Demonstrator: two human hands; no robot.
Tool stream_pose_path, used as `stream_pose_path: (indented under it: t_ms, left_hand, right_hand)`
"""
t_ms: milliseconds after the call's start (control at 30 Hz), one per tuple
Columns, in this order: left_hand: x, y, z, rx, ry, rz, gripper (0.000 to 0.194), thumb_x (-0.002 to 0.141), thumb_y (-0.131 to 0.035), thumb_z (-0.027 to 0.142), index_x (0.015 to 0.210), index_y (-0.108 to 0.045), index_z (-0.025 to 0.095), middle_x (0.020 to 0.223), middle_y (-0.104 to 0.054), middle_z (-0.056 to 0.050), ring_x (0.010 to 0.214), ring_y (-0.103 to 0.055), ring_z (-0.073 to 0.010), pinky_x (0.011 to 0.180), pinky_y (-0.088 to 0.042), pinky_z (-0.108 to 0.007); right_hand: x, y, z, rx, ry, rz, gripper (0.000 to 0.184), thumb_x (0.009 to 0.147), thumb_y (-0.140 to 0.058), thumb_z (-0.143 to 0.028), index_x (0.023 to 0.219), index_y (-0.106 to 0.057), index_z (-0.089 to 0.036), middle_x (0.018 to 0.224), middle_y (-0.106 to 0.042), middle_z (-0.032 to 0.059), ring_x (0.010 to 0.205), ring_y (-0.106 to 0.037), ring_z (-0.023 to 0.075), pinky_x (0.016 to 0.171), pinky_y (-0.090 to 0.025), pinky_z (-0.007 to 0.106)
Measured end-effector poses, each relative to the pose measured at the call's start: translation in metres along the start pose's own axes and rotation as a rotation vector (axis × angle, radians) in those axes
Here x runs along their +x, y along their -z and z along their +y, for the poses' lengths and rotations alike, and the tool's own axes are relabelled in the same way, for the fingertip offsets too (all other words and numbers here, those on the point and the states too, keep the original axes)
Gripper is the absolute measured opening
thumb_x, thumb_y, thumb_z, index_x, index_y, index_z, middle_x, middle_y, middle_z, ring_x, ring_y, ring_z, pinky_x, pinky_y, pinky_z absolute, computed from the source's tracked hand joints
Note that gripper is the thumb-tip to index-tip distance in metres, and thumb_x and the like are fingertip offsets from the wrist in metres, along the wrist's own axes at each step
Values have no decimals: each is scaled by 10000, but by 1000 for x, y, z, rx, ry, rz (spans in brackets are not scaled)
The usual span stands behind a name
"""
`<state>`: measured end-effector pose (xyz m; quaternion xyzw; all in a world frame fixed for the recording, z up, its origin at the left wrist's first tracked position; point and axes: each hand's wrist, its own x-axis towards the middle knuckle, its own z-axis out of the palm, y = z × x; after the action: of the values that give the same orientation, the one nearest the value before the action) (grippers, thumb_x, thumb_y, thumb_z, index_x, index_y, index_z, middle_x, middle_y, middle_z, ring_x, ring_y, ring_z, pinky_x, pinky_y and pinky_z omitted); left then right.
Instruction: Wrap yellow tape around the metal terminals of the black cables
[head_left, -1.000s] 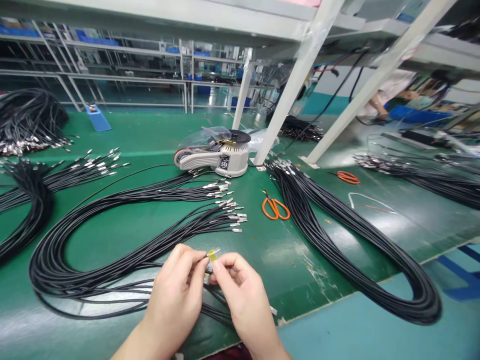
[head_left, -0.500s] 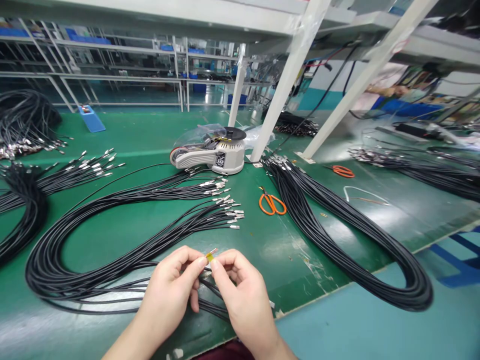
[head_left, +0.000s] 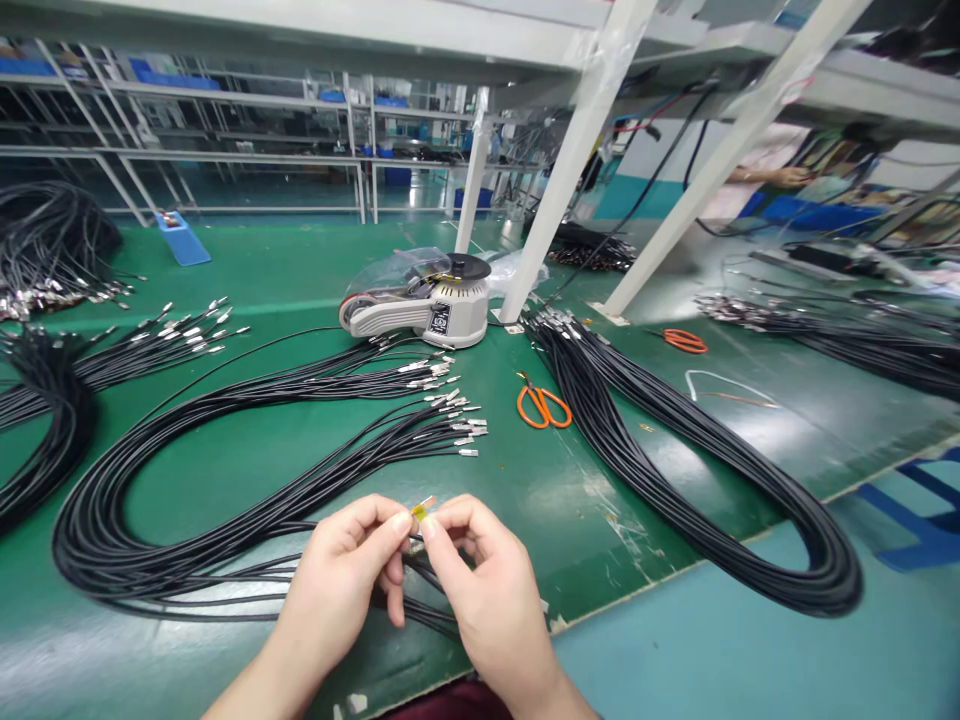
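Two hands pinch a taped cable terminal above the green worktop (head_left: 525,520)

The left hand (head_left: 337,590) and right hand (head_left: 491,615) bring their fingers (head_left: 450,525) together, clamped on a small metal terminal (head_left: 429,499) wrapped in yellow tape (head_left: 418,512). A close, steady pinch keeps it in place, just above the looped black cables (head_left: 67,560).
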<state>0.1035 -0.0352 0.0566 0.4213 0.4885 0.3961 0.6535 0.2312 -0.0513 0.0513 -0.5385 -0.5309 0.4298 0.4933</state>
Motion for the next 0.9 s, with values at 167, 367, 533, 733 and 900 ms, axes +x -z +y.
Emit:
stream_pose_path:
  t_ms: [167,367,533,733,900]
  left_hand:
    - [0,2,-2,-112,15,-82,273,756,-597,376,629,-543,139,440,-502,47,319,-495,-84,371,-359,-182]
    - [2,3,1,-247,81,-200,253,751,-612,349,642,-572,124,426,-474,45,299,-450,-68,324,-350,-165]
    - [4,10,2,-289,146,-389,245,741,-624,332,635,-592,114,366,-431,46,264,-438,-73,283,-295,-142]
    - [6,16,-1,-322,256,-633,255,685,-656,332,600,-609,96,345,-389,52,242,-367,-65,258,-303,-168]
    - [3,14,1,-142,219,-598,276,709,-618,383,632,-572,121,404,-401,59,263,-354,-59,275,-256,-172]
  right_hand:
    - [1,1,-1,13,7,-5,147,820,-545,-258,701,-554,-174,695,-603,9,656,-577,134,639,-470,250]
    - [1,3,-1,56,44,-29,134,821,-552,-232,702,-555,-171,697,-585,1,659,-572,124,625,-458,233]
    - [2,10,5,53,142,-90,109,809,-563,-198,704,-540,-185,730,-551,-8,694,-548,119,645,-445,228]
    - [3,23,12,96,280,-298,89,803,-603,-167,862,-598,-234,814,-549,-12,763,-539,122,703,-439,241]
    - [6,35,12,65,339,-340,106,817,-585,-156,841,-651,-234,803,-572,-1,779,-550,128,730,-436,252]
